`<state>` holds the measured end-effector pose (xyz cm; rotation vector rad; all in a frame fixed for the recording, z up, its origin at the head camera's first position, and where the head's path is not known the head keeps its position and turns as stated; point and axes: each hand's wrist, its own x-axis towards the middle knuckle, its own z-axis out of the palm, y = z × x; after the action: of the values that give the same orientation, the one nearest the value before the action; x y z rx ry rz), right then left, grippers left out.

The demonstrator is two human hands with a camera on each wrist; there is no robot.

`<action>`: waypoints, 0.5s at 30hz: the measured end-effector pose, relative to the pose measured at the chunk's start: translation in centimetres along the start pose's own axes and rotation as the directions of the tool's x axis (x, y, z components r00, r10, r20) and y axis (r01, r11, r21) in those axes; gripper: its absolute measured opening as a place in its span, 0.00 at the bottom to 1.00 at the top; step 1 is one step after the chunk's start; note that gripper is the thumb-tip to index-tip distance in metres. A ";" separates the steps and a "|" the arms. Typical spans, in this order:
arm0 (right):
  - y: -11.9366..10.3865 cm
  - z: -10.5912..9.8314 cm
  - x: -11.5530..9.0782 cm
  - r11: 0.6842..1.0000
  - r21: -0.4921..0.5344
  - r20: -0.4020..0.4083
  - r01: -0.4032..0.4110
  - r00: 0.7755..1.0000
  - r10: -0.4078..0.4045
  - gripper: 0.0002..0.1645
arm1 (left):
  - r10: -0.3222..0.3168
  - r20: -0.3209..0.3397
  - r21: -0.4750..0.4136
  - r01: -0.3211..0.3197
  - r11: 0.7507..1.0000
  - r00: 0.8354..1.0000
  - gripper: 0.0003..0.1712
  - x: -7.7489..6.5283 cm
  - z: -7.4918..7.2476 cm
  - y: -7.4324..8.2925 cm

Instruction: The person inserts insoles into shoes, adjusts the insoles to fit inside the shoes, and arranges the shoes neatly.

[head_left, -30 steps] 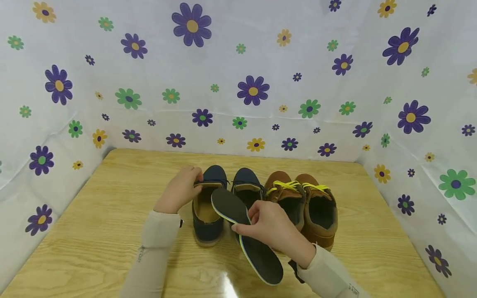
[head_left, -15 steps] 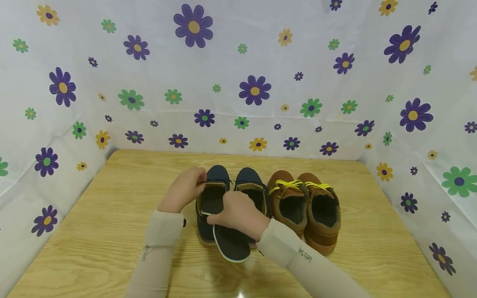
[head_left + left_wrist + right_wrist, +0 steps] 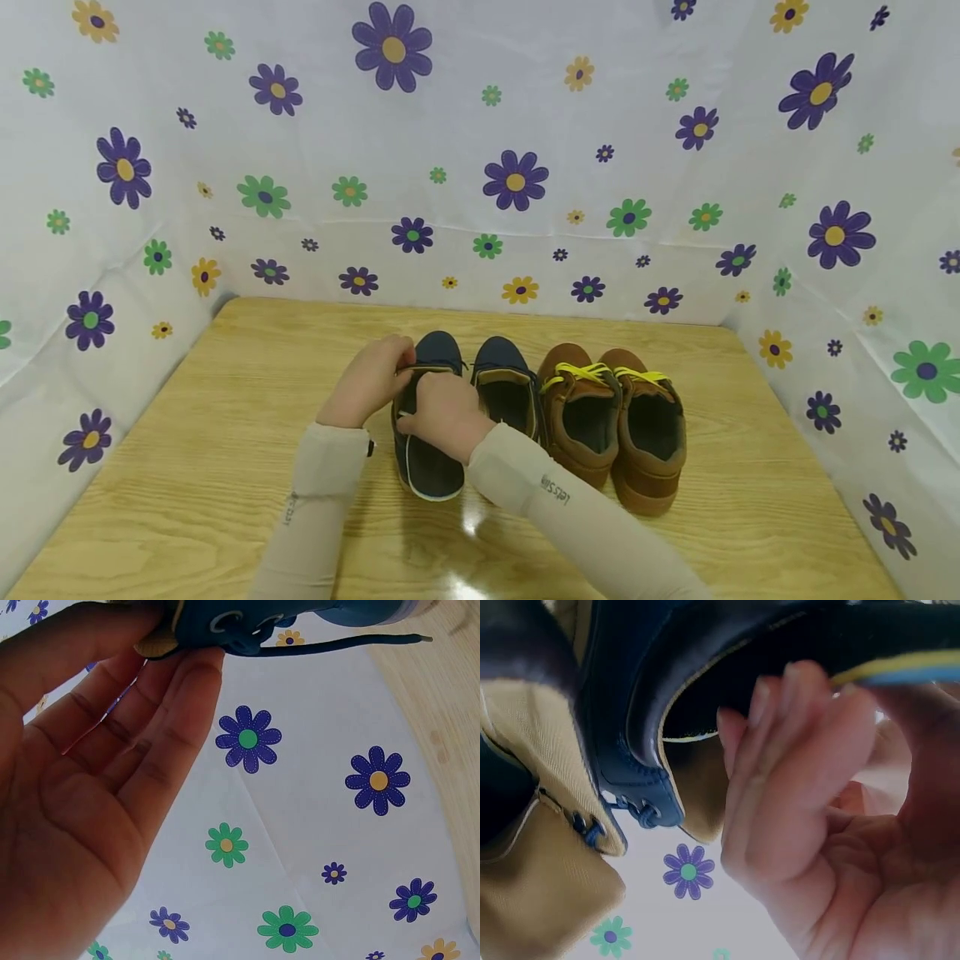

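Note:
In the head view my left hand pinches the opening of the leftmost navy shoe near its laces. The left wrist view shows thumb and fingers on the shoe's edge, a loose lace hanging beside them. My right hand grips a black insole lying in that shoe's opening. Its heel end slants up out of the back of the shoe; the front end is hidden inside. From the right wrist, the insole's yellow and blue edge shows between thumb and fingers.
The other navy shoe stands just to the right. Beyond it are two brown shoes with yellow laces, the nearer and the outer one. All stand on a wooden table enclosed by flower-print cloth.
My right hand has moved left and forward, carrying the insole from above the second navy shoe into the leftmost one. The left hand has kept its hold on the shoe.

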<state>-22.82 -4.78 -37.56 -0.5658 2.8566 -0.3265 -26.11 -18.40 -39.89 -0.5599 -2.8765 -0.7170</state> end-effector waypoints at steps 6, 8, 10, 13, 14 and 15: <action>-1.0 0.9 0.2 0.988 -0.148 -0.070 -0.043 0.997 0.033 0.23 | 0.008 -0.007 -0.003 -0.008 1.000 1.000 0.08 -0.1 -0.1 0.2; -1.3 1.3 -0.3 0.971 -0.237 -0.090 -0.041 0.996 0.020 0.24 | 0.009 -0.010 -0.008 -0.009 1.000 1.000 0.08 -0.2 -0.2 0.2; -1.6 1.6 -1.2 0.942 -0.335 -0.117 -0.019 0.993 -0.021 0.25 | 0.010 -0.011 -0.009 -0.010 1.000 1.000 0.07 -0.2 -0.2 0.2; -1.9 1.9 -2.7 0.895 -0.445 -0.142 0.004 0.987 -0.075 0.27 | 0.018 -0.017 -0.017 -0.018 1.000 1.000 0.06 -0.2 -0.2 0.2; -2.0 1.9 -3.3 0.886 -0.463 -0.144 0.012 0.986 -0.089 0.28 | 0.019 -0.019 -0.018 -0.020 1.000 1.000 0.06 -0.2 -0.3 0.2; -2.0 1.9 -3.8 0.881 -0.472 -0.144 0.019 0.985 -0.098 0.29 | 0.021 -0.022 -0.019 -0.021 1.000 1.000 0.06 -0.2 -0.3 0.2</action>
<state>-18.18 -5.38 -38.21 -0.7394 3.0900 0.3467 -25.83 -18.42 -39.61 -0.5803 -2.8427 -0.7440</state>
